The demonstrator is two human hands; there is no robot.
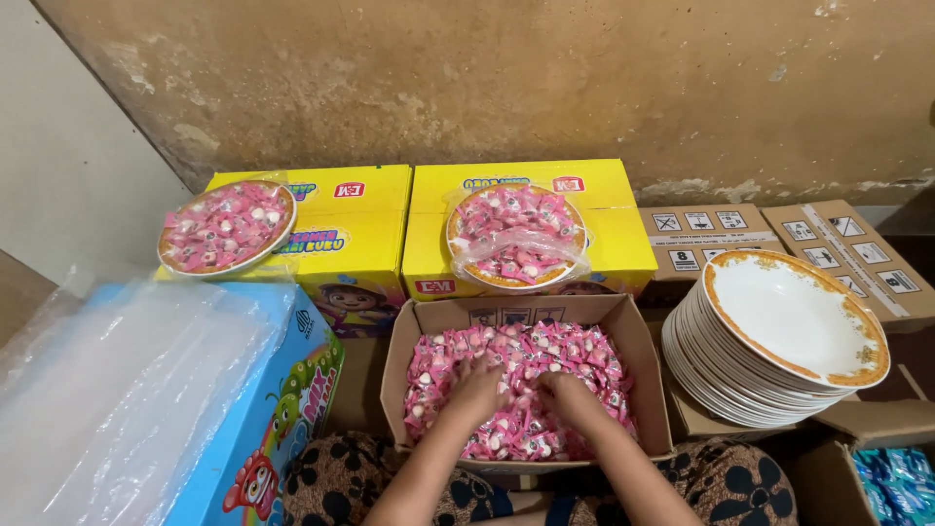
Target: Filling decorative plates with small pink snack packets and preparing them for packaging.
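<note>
An open brown cardboard box in front of me is full of small pink wrapped candies. Both my hands are dug into the pile. My left hand lies fingers-down among the wrappers, left of centre. Just to its right, my right hand is also buried in the candies, its fingers curled and partly hidden. Whether either hand grips candies cannot be seen. Behind the box, two plates of pink candies rest on yellow cartons: one plate at the left, another plate, covered in clear wrap, at the centre.
A tilted stack of white plates with orange rims stands right of the box on brown cartons. A blue carton topped with clear plastic sheets lies at the left. Blue packets show at bottom right. A stained wall rises behind.
</note>
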